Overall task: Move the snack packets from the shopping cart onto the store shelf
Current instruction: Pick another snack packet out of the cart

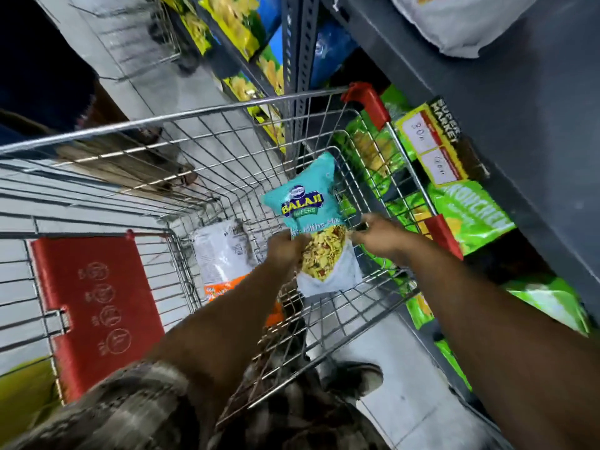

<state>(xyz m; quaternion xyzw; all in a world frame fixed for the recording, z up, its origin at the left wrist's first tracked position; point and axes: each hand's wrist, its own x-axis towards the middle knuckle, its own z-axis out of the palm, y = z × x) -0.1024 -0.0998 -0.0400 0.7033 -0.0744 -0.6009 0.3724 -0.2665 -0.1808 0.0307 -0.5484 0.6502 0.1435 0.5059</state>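
Outstretched forearms end in 2 hands, left hand (285, 246) and right hand (378, 233), pinching the teal packet (311, 219).

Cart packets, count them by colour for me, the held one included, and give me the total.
Teal packet, held over the cart by left hand and right hand: 1
White and orange packet, on the cart floor: 1
Total: 2

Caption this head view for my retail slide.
Both hands hold a teal snack packet over the wire shopping cart.
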